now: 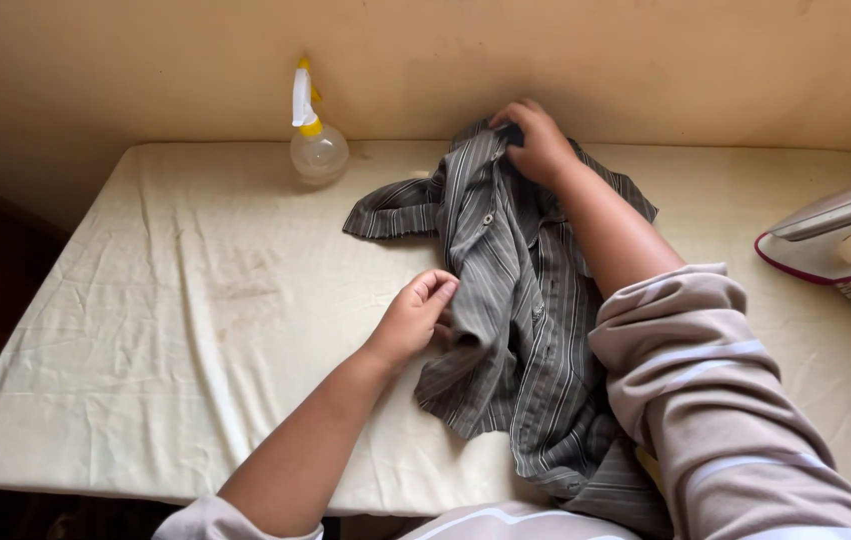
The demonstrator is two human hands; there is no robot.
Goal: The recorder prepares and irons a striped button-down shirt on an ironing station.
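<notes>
Head view: your left hand (pixel 415 315) pinches the soft, light grey striped shirt (pixel 515 330) mid-frame; your right hand (pixel 537 140) grips its collar at upper centre.

The only package in view was a small spray bottle (pixel 317 143), standing at about eleven o'clock on the cream-covered tabletop (pixel 175 330), close to the far edge by the wall. It had a round, clear body, a yellow collar at the neck and a white trigger head with a yellow tip, and it stood upright. No separate label could be made out on it, and there were no signs or screens anywhere in the picture.
</notes>
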